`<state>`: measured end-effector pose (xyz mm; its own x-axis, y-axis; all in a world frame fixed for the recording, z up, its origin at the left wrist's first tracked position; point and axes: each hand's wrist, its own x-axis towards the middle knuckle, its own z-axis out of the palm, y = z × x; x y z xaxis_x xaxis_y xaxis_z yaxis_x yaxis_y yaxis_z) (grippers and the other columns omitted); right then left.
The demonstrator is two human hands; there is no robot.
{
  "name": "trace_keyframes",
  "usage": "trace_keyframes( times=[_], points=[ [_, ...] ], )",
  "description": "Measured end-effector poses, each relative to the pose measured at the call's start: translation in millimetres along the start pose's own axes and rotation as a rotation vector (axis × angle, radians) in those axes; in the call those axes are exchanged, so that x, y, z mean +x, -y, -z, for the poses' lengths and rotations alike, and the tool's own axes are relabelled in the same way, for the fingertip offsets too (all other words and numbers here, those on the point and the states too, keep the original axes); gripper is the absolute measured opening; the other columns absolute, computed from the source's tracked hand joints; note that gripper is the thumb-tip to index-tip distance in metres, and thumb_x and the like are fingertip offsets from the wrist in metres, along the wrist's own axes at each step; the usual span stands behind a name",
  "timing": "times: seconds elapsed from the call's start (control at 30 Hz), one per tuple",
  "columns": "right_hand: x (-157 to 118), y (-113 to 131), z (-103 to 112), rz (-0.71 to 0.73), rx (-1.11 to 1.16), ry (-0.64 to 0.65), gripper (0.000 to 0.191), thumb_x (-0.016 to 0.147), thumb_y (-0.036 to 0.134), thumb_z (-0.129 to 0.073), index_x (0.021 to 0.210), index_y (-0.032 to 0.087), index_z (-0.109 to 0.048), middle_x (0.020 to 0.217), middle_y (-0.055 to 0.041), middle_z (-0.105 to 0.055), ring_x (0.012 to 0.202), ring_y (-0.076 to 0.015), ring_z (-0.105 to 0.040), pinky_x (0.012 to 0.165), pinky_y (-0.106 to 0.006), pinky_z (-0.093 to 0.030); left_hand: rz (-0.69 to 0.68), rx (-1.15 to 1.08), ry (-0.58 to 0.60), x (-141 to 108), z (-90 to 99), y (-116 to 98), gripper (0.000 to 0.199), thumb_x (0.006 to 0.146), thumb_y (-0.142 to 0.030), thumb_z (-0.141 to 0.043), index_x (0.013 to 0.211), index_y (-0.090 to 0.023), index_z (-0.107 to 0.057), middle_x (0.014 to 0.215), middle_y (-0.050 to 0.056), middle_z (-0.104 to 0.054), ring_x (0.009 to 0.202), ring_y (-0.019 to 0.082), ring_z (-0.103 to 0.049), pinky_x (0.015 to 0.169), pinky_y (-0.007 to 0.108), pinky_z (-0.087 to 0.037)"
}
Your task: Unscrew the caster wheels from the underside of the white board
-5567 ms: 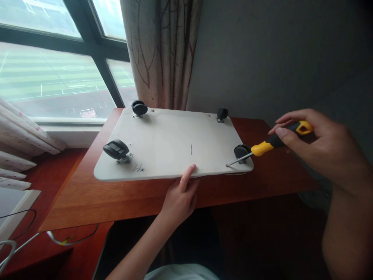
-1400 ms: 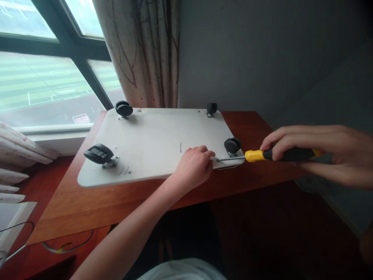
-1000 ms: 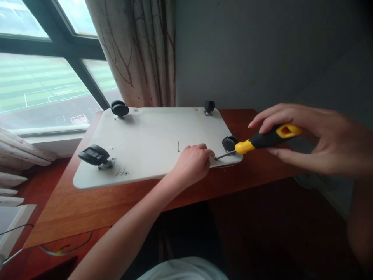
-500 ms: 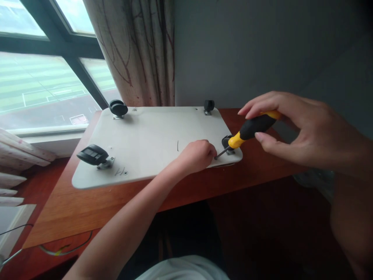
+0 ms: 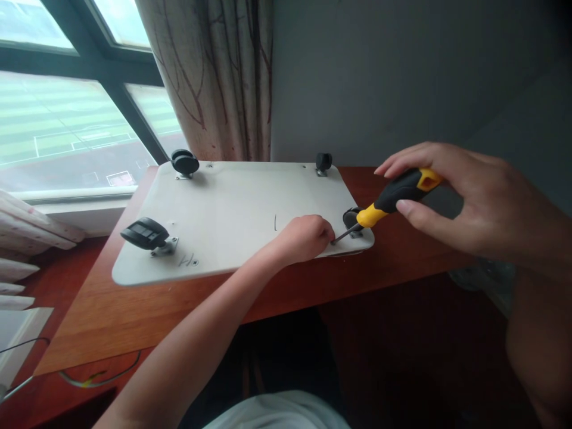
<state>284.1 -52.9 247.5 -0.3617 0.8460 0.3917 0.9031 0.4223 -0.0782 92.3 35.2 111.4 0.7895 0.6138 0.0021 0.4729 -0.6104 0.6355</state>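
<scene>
A white board (image 5: 232, 208) with rounded corners lies flat on the wooden table, its black casters (image 5: 145, 233) pointing up. My right hand (image 5: 478, 199) holds a black and yellow screwdriver (image 5: 400, 192) by the handle, thumb below and fingers over the top. The screwdriver's shaft slants down to the board's near edge, beside the near right caster (image 5: 352, 219). There, my left hand (image 5: 308, 235) rests closed on the board, fingertips at the screwdriver's tip. Whatever those fingers pinch is hidden from me.
The reddish-brown table (image 5: 187, 307) carries the board. Behind it hang a patterned curtain (image 5: 210, 77) and a grey wall (image 5: 379, 77). A window (image 5: 67, 143) stands at the left. Cables (image 5: 107, 381) hang low at the left front.
The screwdriver handle has turned a little, and more of its yellow end shows. My right fingers have shifted slightly on it. My left hand stays in place on the board.
</scene>
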Motion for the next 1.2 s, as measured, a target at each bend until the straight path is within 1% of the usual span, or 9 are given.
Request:
trace_keyframes(
  times=[0.13, 0.2, 0.27, 0.33, 0.47, 0.57, 0.8, 1.03, 1.2],
  points=[
    [0.0, -2.7, -0.3, -0.083, -0.067, -0.069, 0.025, 0.084, 0.046, -0.067, 0.099, 0.026, -0.067, 0.090, 0.0024, -0.071, 0.073, -0.0171, -0.063, 0.062, -0.030, -0.045, -0.002, -0.003, -0.008, 0.2, -0.3, -0.1, 0.035, 0.083, -0.014, -0.044, 0.097, -0.021, -0.076, 0.099, 0.005, -0.073, 0.088, 0.021, -0.066, 0.082, 0.029, -0.049],
    [-0.3, -3.6, 0.2, -0.081, -0.042, -0.055, 0.025, 0.082, 0.038, -0.066, 0.104, 0.027, -0.065, 0.098, 0.0024, -0.072, 0.078, -0.0178, -0.065, 0.065, -0.029, -0.047, 0.003, -0.003, -0.018, 0.7, -0.7, 0.3, 0.034, 0.083, -0.014, -0.045, 0.095, -0.020, -0.076, 0.099, 0.006, -0.073, 0.088, 0.021, -0.066, 0.082, 0.029, -0.049],
    [-0.8, -4.1, 1.0, -0.044, 0.044, -0.004, 0.034, 0.081, 0.032, -0.062, 0.114, 0.027, -0.062, 0.115, 0.0007, -0.069, 0.093, -0.0206, -0.067, 0.075, -0.031, -0.050, 0.006, -0.005, -0.026, 0.8, -1.4, 1.0, 0.034, 0.083, -0.014, -0.044, 0.094, -0.020, -0.076, 0.099, 0.006, -0.073, 0.088, 0.021, -0.066, 0.082, 0.030, -0.049],
    [-1.2, -4.8, 1.2, -0.028, 0.080, 0.020, 0.036, 0.082, 0.034, -0.060, 0.117, 0.027, -0.060, 0.122, -0.0004, -0.067, 0.101, -0.0226, -0.066, 0.081, -0.033, -0.050, 0.005, -0.005, -0.032, 0.4, -2.4, 1.7, 0.033, 0.083, -0.014, -0.044, 0.092, -0.020, -0.076, 0.097, 0.005, -0.073, 0.087, 0.021, -0.065, 0.081, 0.030, -0.049],
    [-0.8, -5.9, -2.0, -0.125, -0.063, -0.050, 0.028, 0.082, 0.050, -0.064, 0.101, 0.028, -0.066, 0.096, 0.0010, -0.073, 0.082, -0.0220, -0.067, 0.063, -0.031, -0.045, -0.004, -0.005, -0.051, -1.1, -4.2, 2.7, 0.033, 0.084, -0.015, -0.044, 0.094, -0.020, -0.076, 0.099, 0.006, -0.072, 0.087, 0.021, -0.065, 0.081, 0.030, -0.048],
    [-0.7, -5.5, -3.5, -0.154, -0.092, -0.067, 0.021, 0.082, 0.043, -0.063, 0.096, 0.028, -0.066, 0.088, 0.0022, -0.072, 0.073, -0.0195, -0.066, 0.059, -0.030, -0.043, -0.012, -0.003, -0.054, -1.1, -4.8, 2.9, 0.036, 0.084, -0.013, -0.043, 0.097, -0.021, -0.076, 0.102, 0.005, -0.071, 0.089, 0.020, -0.065, 0.082, 0.029, -0.048],
    [-3.2, -4.8, -0.6, -0.093, 0.013, 0.014, 0.033, 0.077, 0.032, -0.059, 0.109, 0.028, -0.062, 0.102, 0.0005, -0.072, 0.082, -0.0213, -0.067, 0.062, -0.030, -0.047, 0.007, 0.011, -0.049, 0.5, -4.3, 1.0, 0.034, 0.083, -0.013, -0.044, 0.091, -0.020, -0.076, 0.095, 0.006, -0.073, 0.083, 0.021, -0.065, 0.076, 0.029, -0.048],
    [-4.1, -2.2, -1.4, -0.110, -0.057, -0.054, 0.021, 0.083, 0.041, -0.062, 0.098, 0.026, -0.064, 0.089, 0.0009, -0.071, 0.071, -0.0189, -0.065, 0.061, -0.030, -0.045, -0.021, -0.005, -0.055, -2.0, -5.2, 2.8, 0.037, 0.084, -0.013, -0.043, 0.098, -0.021, -0.076, 0.102, 0.006, -0.072, 0.089, 0.020, -0.065, 0.082, 0.028, -0.048],
    [-9.2, 0.1, 3.5, -0.061, 0.037, 0.042, 0.030, 0.079, 0.033, -0.062, 0.108, 0.029, -0.063, 0.105, 0.0010, -0.071, 0.085, -0.0214, -0.068, 0.064, -0.030, -0.048, -0.027, 0.006, -0.034, -2.1, -4.6, 1.7, 0.038, 0.084, -0.012, -0.043, 0.099, -0.022, -0.077, 0.102, 0.005, -0.073, 0.092, 0.021, -0.066, 0.084, 0.028, -0.048]
  ],
)
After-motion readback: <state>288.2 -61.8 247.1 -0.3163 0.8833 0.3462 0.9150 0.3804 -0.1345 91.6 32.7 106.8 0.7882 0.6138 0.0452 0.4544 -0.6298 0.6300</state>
